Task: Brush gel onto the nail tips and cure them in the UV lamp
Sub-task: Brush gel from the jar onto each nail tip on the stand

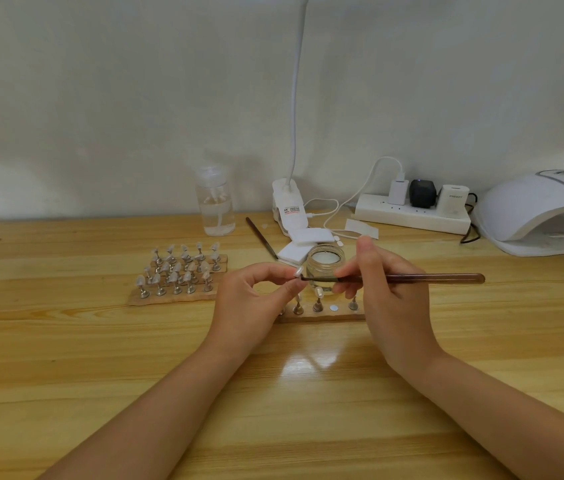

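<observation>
Nail tip (297,271) pinched on its stand in left hand (256,299), held at table (65,375) centre, seven o'clock of gel jar (325,263). Right hand (388,299) grips brush (412,278), bristles apparently touching tip. Advice: thin even strokes, steady wrists, avoid flooding edges. UV lamp (543,216) waits at two o'clock.

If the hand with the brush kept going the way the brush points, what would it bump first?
Probably the nail tip pinched by the left hand; the right hand aims its brush there, bristles seemingly touching already.
</observation>
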`<state>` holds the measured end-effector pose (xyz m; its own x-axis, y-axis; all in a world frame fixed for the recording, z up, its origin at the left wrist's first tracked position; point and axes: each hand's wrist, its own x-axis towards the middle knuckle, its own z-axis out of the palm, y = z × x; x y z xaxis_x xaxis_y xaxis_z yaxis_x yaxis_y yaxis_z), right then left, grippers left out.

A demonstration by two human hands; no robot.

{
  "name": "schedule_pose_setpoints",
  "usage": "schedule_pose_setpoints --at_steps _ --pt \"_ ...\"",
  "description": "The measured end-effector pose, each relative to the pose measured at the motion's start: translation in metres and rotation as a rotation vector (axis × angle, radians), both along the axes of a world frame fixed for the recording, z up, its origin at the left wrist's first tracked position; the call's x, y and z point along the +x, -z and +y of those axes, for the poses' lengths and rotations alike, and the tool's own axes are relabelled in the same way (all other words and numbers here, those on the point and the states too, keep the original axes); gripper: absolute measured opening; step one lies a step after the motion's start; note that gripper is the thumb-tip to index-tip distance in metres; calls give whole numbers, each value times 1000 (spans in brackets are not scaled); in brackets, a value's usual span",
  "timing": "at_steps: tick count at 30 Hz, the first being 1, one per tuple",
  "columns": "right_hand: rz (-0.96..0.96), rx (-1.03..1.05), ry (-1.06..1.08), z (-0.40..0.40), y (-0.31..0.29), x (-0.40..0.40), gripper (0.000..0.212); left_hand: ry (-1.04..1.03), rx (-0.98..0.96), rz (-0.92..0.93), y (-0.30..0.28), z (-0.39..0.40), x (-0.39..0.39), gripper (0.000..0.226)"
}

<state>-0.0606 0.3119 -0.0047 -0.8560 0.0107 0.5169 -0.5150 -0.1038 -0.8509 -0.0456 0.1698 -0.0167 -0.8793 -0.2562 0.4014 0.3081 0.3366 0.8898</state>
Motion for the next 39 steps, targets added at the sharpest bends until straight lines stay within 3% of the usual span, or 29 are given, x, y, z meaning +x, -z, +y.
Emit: schedule_pose_setpoints --at_steps 33,39 --pt "73 26 20 5 -1 -3 40 -9 -78 45 -2 1 2 16" --pt "65 127 6 4 -1 -4 33 -6 -57 44 -3 1 3 18"
